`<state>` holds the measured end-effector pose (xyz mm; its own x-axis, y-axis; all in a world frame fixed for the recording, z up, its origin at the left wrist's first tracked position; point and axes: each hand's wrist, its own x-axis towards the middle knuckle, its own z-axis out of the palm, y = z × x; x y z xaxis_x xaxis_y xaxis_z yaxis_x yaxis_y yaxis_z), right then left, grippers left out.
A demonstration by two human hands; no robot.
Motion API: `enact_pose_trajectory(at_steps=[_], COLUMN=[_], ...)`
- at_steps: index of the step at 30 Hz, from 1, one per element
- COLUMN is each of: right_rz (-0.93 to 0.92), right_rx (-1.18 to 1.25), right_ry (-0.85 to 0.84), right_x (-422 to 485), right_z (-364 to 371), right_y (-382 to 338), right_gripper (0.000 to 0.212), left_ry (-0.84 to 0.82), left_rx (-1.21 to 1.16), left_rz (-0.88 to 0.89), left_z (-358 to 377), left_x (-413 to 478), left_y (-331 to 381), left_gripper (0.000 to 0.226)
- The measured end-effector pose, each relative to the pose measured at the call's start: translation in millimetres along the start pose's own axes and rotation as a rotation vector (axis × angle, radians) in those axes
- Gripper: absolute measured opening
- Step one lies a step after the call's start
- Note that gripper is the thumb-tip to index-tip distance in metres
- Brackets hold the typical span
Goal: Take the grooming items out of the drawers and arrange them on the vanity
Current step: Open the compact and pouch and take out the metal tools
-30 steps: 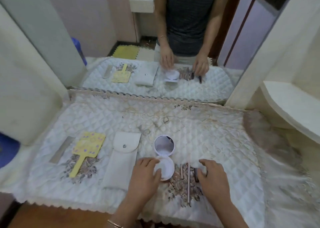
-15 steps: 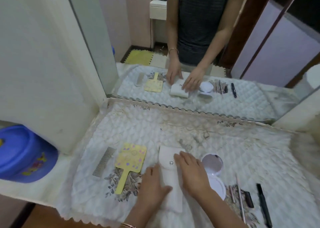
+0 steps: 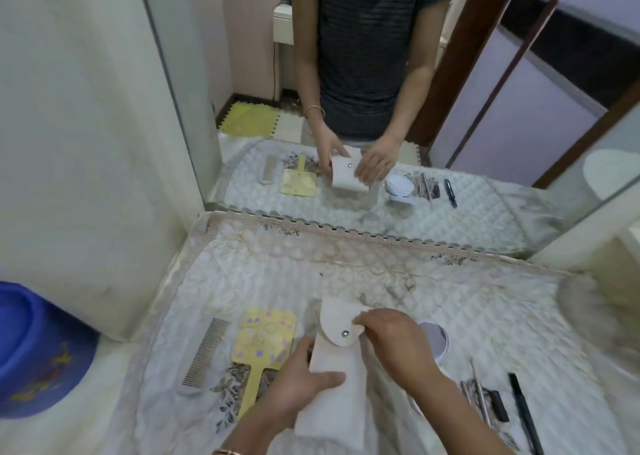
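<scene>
Gripping white snap-flap fabric pouch (image 3: pixel 337 356) mid-body with left hand (image 3: pixel 294 392), thumb curled across front; pinching flap edge with right hand (image 3: pixel 398 340); holding long axis toward wall mirror (image 3: pixel 519 125), above quilted white vanity cover (image 3: pixel 415 299).

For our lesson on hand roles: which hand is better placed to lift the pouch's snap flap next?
Right, probably. The right hand pinches the flap edge beside the snap of the white pouch; the left hand grips the pouch body lower down, steadying it.
</scene>
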<state>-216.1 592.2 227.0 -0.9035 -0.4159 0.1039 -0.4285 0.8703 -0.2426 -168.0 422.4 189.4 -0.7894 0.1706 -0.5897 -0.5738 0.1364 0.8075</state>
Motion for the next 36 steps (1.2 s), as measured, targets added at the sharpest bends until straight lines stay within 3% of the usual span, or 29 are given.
enact_pose_trajectory(at_steps=[3, 6, 8, 12, 15, 17, 22, 26, 36], right_rz=[0.101, 0.386, 0.419, 0.48, 0.371, 0.284, 0.257, 0.286, 0.158], right_rx=[0.121, 0.48, 0.572, 0.549, 0.354, 0.414, 0.829, 0.867, 0.775], right_ry=[0.078, 0.163, 0.204, 0.309, 0.295, 0.231, 0.1, -0.074, -0.135], right_x=[7, 23, 30, 31, 23, 18, 0, -10, -5], right_z=[-18, -40, -53, -57, -53, -53, -60, -54, -50], right_y=[0, 2, 5, -5, -15, -21, -25, -23, -29], right_gripper=[0.017, 0.029, 0.03, 0.01, 0.025, 0.02, 0.025, 0.015, 0.025], left_ry=[-0.084, -0.092, -0.095, -0.148, -0.161, -0.169, -0.176, -0.152, -0.096], left_rx=[-0.098, -0.008, -0.068, -0.042, -0.046, -0.068, -0.11, -0.06, -0.051], left_rz=[0.053, 0.096, 0.101, 0.147, 0.152, 0.153, 0.154, 0.135, 0.123], left_z=[-14, -26, -28, -25, -23, -24, -27, -24, -17], left_x=[-11, -24, -32, -45, -57, -63, -66, -69, -71], left_y=[13, 20, 20, 25, 25, 23, 19, 17, 22], left_gripper=[0.04, 0.059, 0.064, 0.058, 0.053, 0.054, 0.058, 0.057, 0.052])
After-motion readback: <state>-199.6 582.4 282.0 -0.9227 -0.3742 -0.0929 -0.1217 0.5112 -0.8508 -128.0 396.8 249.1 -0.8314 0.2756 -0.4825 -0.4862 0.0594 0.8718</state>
